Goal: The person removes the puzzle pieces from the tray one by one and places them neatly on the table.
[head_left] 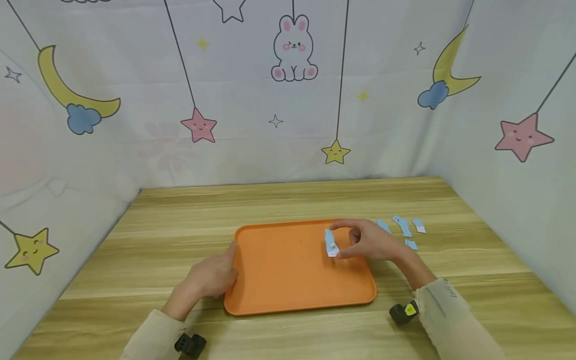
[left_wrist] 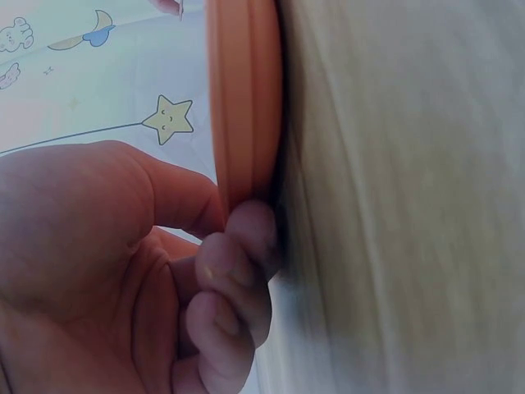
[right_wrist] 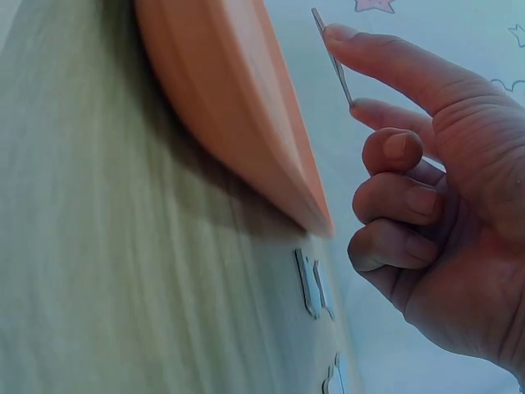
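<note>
My right hand (head_left: 371,241) pinches a thin, light-blue puzzle piece (head_left: 330,242) by its ends, between thumb and forefinger. The piece is held above the right part of an orange tray (head_left: 283,270) and has a pale lower edge with a small figure near it. Seen edge-on in the right wrist view, the held piece (right_wrist: 332,59) is apart from the tray, and the other fingers curl toward the palm. On the opposite side, my left hand (head_left: 211,274) grips the tray's left rim. The left wrist view has its fingers curled against the tray's outer wall (left_wrist: 246,107).
Several more blue puzzle pieces (head_left: 402,226) lie on the wood-patterned table (head_left: 189,210), just right of the tray. A pale cloth printed with stars, moons and a rabbit hangs behind the table and along its sides. Each wrist wears a small black camera (head_left: 403,313).
</note>
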Tool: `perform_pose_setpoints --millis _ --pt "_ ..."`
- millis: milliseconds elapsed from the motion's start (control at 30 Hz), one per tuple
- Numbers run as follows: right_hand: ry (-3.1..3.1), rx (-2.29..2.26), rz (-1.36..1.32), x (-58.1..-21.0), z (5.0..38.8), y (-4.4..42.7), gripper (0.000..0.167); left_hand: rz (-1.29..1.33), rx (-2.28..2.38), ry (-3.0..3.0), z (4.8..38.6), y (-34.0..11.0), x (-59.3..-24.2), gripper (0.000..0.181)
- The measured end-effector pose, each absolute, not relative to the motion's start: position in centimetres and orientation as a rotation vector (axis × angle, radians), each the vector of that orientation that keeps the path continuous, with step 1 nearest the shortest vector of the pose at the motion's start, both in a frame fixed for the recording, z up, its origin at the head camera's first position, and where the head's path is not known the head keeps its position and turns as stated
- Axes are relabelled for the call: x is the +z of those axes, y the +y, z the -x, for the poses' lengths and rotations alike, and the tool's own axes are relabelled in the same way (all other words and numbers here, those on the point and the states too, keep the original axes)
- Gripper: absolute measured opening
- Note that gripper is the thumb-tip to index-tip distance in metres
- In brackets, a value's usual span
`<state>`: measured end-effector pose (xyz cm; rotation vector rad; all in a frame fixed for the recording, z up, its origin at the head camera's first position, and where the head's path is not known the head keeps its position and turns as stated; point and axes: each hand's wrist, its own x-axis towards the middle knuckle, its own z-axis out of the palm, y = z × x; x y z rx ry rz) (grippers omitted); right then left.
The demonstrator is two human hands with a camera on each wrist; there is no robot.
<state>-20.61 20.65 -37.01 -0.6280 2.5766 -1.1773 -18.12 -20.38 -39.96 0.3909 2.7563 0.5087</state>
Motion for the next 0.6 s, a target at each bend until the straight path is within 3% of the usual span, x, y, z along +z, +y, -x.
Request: perform_pose_setpoints --millis 200,367,600 --pt "2.585 -1.165 0.615 -37.4 20.5 21.8 0.066 -0.357 0.426 2.779 19.4 -21.1 -42.2 0.079" --pt "2.565 -1.192 0.603 -37.6 20.5 22.8 0.065 -0.345 0.478 2.771 17.3 -19.7 -38.7 0.075" --pt "2.601 -1.177 0.597 -37.5 20.3 24.7 0.065 -0.329 0.493 2.755 17.4 -19.6 -38.7 0.075"
